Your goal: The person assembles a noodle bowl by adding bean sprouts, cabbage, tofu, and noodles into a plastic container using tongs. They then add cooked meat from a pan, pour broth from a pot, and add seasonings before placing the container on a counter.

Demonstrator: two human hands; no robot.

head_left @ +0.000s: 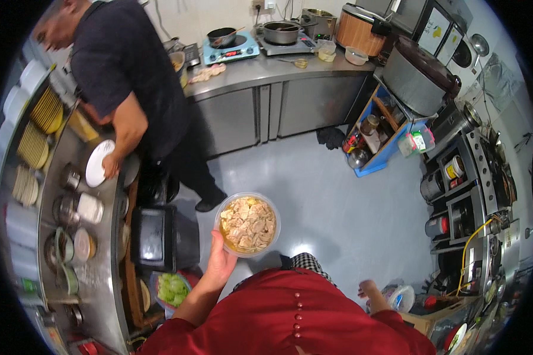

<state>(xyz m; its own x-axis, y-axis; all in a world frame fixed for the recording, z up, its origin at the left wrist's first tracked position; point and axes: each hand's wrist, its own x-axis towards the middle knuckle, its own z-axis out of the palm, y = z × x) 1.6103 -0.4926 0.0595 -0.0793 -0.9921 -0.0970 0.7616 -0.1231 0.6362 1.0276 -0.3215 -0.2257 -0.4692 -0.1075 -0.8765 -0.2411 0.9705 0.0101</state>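
Out in front of my body, my left hand [220,260] grips a round clear plastic tub [277,236] from its near left side. Pale cooked meat pieces [247,223] in yellowish liquid fill the tub, which has no lid on. My right hand [369,290] hangs low at my right side with nothing in it, its fingers loose and slightly apart. Nearest to that hand is a clear plastic container [401,298]. At the left counter a co-worker in dark clothes [137,65] holds a white oval plate [96,168].
A steel counter [260,77] along the back bears two portable cookers with pans. A black bin [151,239] and a basin of green leaves [173,290] stand left of me. At right are a blue-edged shelf [378,158] under a large pot [414,77], and a stove [485,171].
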